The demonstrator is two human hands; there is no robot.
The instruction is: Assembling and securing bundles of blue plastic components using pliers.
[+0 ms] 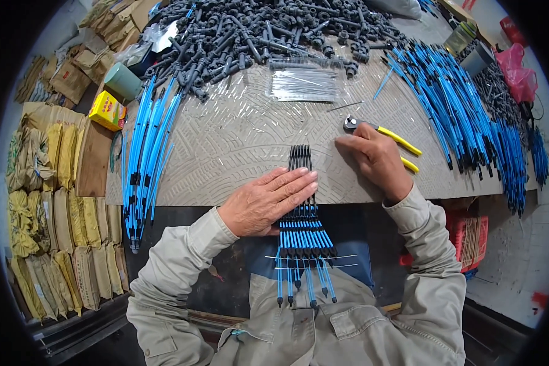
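My left hand (271,198) lies across a fanned row of blue-and-black rods (305,235), its fingers stretched out together and holding them at the table's front edge. The rods' black ends point up the table, while the blue lower parts reach over my lap. Two thin metal pins (314,266) pass crosswise through or along the black joints; which, I cannot tell. My right hand (378,155) rests on the table with its index finger extended left and the other fingers curled. Cutters with yellow handles (399,140) lie partly beneath it, and its palm is hidden.
Dark grey plastic fittings (256,36) are heaped at the back. A clear tray of metal pins (305,82) sits before them. Blue rods lie in bundles at left (146,152) and right (445,97). A yellow box (107,111) and green cup (122,81) stand at the left edge.
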